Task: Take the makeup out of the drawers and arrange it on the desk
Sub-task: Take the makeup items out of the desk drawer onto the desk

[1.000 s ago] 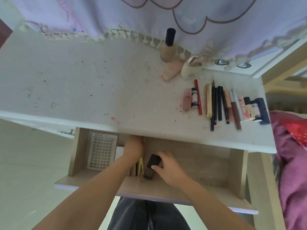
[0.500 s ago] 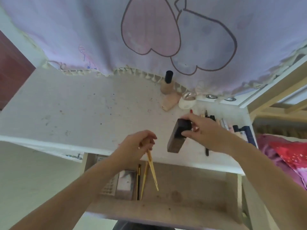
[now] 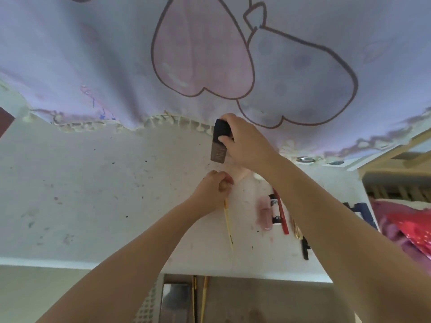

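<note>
Above the far edge of the stained white desk (image 3: 93, 183), a person's right hand (image 3: 247, 145) clamps its fingers on a brown rectangular bottle (image 3: 219, 145) with a black cap, held upright, while the left hand (image 3: 212, 192), nearer on the desk, pinches a thin yellow pencil (image 3: 228, 229) trailing toward the open drawer (image 3: 268, 299).

Two hands (image 3: 245, 141) — one bottle (image 3: 219, 145) — one desk (image 3: 93, 183).

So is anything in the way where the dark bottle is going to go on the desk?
Nothing visible: the right hand holds the bottle over bare desk near the curtain; the left hand sits nearer, off to the side.
</note>
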`<move>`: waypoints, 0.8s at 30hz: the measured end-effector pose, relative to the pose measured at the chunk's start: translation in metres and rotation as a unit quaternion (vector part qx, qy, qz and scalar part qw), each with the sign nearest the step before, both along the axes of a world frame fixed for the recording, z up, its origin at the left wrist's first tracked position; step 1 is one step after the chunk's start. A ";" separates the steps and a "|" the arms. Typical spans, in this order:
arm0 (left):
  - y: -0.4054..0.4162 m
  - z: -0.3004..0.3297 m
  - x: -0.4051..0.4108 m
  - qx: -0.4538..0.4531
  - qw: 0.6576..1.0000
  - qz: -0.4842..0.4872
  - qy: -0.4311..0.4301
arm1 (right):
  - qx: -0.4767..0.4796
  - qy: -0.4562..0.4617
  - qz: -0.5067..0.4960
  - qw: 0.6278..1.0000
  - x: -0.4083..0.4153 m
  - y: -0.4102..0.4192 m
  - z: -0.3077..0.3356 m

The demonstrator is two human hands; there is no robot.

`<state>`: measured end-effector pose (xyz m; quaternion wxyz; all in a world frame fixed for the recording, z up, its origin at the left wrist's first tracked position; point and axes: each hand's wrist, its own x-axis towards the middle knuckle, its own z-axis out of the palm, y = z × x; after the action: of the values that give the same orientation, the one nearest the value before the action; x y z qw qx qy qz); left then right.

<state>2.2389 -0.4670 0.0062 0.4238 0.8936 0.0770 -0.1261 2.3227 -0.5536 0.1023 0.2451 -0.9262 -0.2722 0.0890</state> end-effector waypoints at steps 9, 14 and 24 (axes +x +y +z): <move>-0.004 -0.007 -0.018 -0.060 0.994 0.060 -0.067 | -0.047 -0.028 0.005 0.998 0.000 0.004 -0.011; -0.015 -0.013 -0.029 0.055 0.994 0.007 -0.092 | -0.071 -0.045 0.007 0.996 -0.007 0.004 -0.007; -0.039 -0.031 -0.040 0.145 0.973 -0.107 -0.144 | 0.042 -0.076 -0.033 0.996 -0.039 -0.046 0.009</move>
<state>2.1985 -0.5055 -0.0244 0.2806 0.9573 -0.0637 -0.0287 2.2837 -0.6001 0.1112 0.2656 -0.9277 -0.2625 -0.0012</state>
